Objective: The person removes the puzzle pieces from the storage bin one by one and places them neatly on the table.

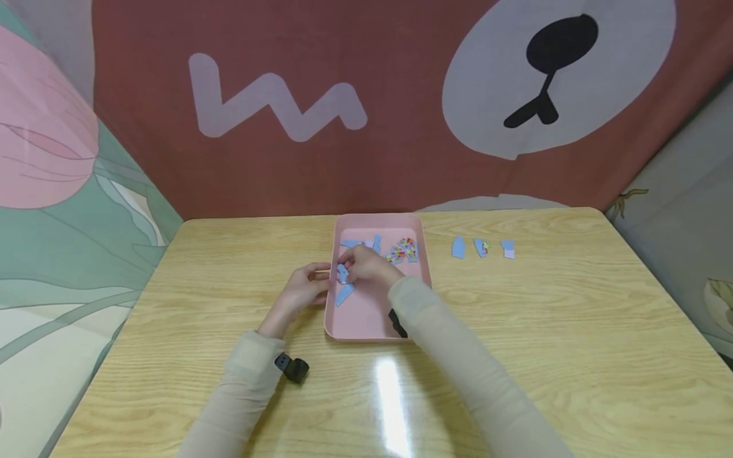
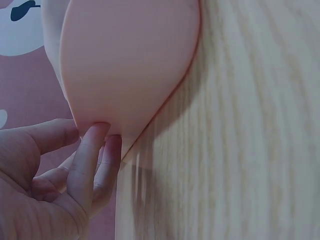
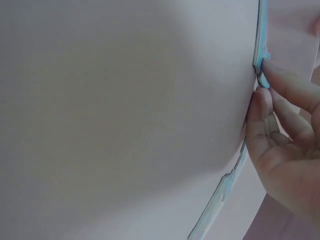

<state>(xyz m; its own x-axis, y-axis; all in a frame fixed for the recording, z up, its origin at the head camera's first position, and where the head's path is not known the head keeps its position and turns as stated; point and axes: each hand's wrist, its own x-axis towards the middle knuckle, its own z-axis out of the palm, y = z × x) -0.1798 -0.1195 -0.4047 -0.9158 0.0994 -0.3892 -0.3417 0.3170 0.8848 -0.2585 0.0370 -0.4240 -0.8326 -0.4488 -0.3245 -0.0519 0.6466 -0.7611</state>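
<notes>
In the head view my left hand (image 1: 303, 287) is at the left side of a pink tray (image 1: 378, 323). Its fingertips touch the tray's outer wall (image 2: 132, 65) near the rim, as the left wrist view shows. My right hand (image 1: 371, 264) reaches into the tray and pinches a small blue puzzle piece (image 3: 263, 80) between thumb and finger, low over the tray floor. Other flat pieces lie close by: a patterned blue piece (image 1: 342, 273) and a plain blue piece (image 1: 345, 294). Fingers partly hide the pinched piece.
Several multicoloured pieces (image 1: 406, 248) lie in the tray's far right part, and more blue ones (image 1: 376, 243) along its far side. Right of the tray, three pieces stand in a row on the wooden table (image 1: 572, 331), the nearest a blue piece (image 1: 459, 247). A printed cloth (image 1: 401, 159) hangs behind.
</notes>
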